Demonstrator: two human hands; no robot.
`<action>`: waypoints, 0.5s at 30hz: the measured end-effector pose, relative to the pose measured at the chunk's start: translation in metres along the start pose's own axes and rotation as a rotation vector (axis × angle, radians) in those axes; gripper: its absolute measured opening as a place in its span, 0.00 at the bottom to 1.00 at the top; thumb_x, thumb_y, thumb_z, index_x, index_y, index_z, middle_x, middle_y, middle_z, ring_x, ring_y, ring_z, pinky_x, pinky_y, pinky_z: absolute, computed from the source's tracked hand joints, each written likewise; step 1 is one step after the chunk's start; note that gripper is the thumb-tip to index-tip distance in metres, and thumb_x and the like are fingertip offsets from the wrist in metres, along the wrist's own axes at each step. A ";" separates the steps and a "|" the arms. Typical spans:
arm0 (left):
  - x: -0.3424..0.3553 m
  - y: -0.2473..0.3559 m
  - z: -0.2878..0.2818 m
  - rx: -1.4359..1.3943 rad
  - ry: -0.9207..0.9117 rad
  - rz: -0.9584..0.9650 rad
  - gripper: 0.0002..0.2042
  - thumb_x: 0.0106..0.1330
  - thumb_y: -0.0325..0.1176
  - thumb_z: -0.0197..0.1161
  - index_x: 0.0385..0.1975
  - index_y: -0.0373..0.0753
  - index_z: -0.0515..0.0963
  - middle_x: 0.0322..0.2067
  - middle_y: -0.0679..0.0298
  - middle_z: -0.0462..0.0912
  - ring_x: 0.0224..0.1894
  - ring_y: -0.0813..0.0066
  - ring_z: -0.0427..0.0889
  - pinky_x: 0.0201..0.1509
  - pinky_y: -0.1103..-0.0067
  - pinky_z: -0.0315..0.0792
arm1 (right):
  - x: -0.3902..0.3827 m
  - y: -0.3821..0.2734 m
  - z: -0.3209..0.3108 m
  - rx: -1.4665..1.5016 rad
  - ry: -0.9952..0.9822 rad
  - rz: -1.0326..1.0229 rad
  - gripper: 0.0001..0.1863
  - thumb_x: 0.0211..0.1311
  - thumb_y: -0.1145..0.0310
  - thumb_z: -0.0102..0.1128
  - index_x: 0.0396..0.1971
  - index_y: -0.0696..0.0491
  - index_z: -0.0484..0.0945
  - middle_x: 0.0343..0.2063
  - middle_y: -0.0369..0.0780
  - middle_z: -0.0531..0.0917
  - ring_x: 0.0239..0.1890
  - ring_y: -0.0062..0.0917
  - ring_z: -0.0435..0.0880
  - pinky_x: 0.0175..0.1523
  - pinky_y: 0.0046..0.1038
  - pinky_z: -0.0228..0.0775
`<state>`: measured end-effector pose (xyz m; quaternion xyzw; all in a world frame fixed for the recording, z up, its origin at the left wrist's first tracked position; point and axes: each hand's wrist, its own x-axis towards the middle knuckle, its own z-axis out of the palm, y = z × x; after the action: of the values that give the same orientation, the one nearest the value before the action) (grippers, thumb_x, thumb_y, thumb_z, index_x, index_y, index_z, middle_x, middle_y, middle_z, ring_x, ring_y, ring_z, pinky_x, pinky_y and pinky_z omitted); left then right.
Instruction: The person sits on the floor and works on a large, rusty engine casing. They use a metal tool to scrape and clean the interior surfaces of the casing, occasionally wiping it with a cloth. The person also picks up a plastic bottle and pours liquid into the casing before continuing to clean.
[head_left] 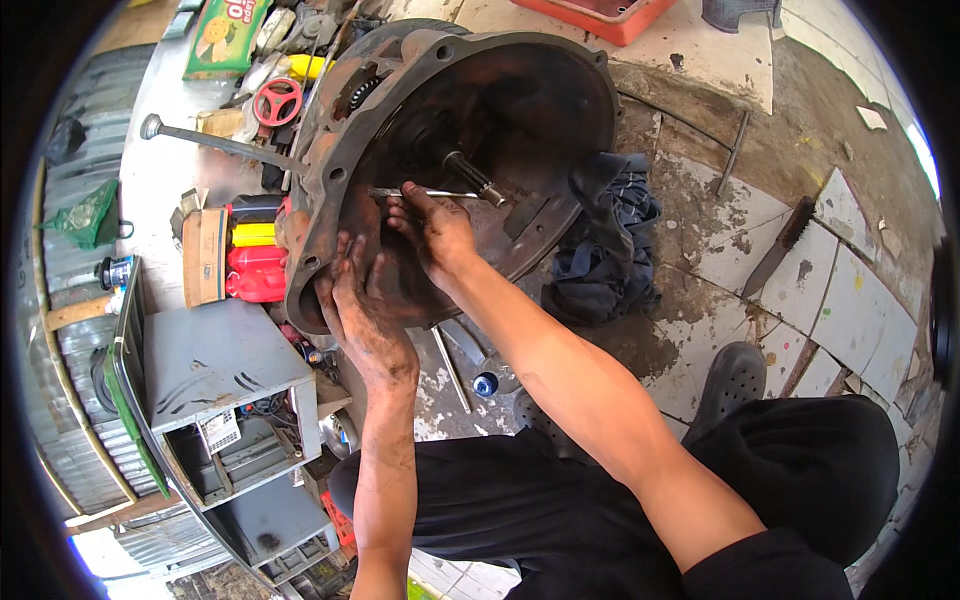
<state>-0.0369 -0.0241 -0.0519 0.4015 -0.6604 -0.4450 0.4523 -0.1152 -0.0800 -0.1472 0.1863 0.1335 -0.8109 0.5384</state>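
A large, rusty gearbox bell housing (330, 175) lies before me with its wide, dark opening turned my way. A splined shaft (475, 178) sticks out from its middle. Inside the opening, my right hand (440, 232) pinches a slim silver tool (455, 194), which lies roughly level just left of the shaft's tip; its exact kind is unclear. My left hand (362, 315) rests at the lower left of the housing, its dirty fingers stretched apart over the rim and inner wall. No object shows in it. Grease darkens both hands.
A dark cloth (605, 245) hangs against the housing's right edge. Beneath are a metal rod (452, 370) and a blue cap (485, 384). A lever (220, 143) juts left. A grey metal cabinet (225, 350) stands left; a red tray (590, 15) lies beyond. Broken tiles (840, 270) cover the right floor.
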 end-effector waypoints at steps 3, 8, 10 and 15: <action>0.001 -0.006 -0.002 0.085 -0.078 0.128 0.19 0.76 0.39 0.47 0.60 0.36 0.63 0.65 0.52 0.66 0.67 0.57 0.67 0.68 0.60 0.63 | 0.014 -0.001 -0.009 -0.144 0.010 -0.030 0.09 0.64 0.71 0.65 0.38 0.61 0.79 0.32 0.46 0.86 0.29 0.27 0.85 0.35 0.24 0.81; 0.001 -0.005 -0.006 0.007 0.013 0.018 0.17 0.75 0.39 0.48 0.58 0.37 0.64 0.64 0.52 0.67 0.67 0.56 0.67 0.67 0.59 0.63 | -0.003 0.002 0.001 0.189 -0.129 0.128 0.09 0.64 0.71 0.64 0.38 0.61 0.79 0.32 0.46 0.85 0.30 0.28 0.85 0.36 0.24 0.83; 0.001 -0.004 0.002 0.023 0.004 0.059 0.16 0.75 0.39 0.49 0.56 0.37 0.64 0.64 0.52 0.68 0.67 0.55 0.68 0.66 0.60 0.64 | 0.009 0.003 -0.008 0.002 -0.101 0.056 0.09 0.64 0.71 0.64 0.39 0.61 0.79 0.34 0.46 0.85 0.34 0.28 0.85 0.39 0.25 0.82; 0.000 -0.003 -0.005 -0.069 0.176 0.018 0.18 0.73 0.46 0.50 0.49 0.36 0.70 0.50 0.59 0.75 0.54 0.63 0.73 0.59 0.66 0.66 | -0.007 -0.004 -0.009 0.138 -0.098 0.123 0.08 0.65 0.71 0.64 0.39 0.61 0.79 0.34 0.45 0.85 0.33 0.27 0.85 0.39 0.24 0.82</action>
<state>-0.0319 -0.0263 -0.0538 0.4173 -0.6059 -0.4266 0.5260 -0.1146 -0.0686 -0.1521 0.1911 0.0393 -0.7916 0.5791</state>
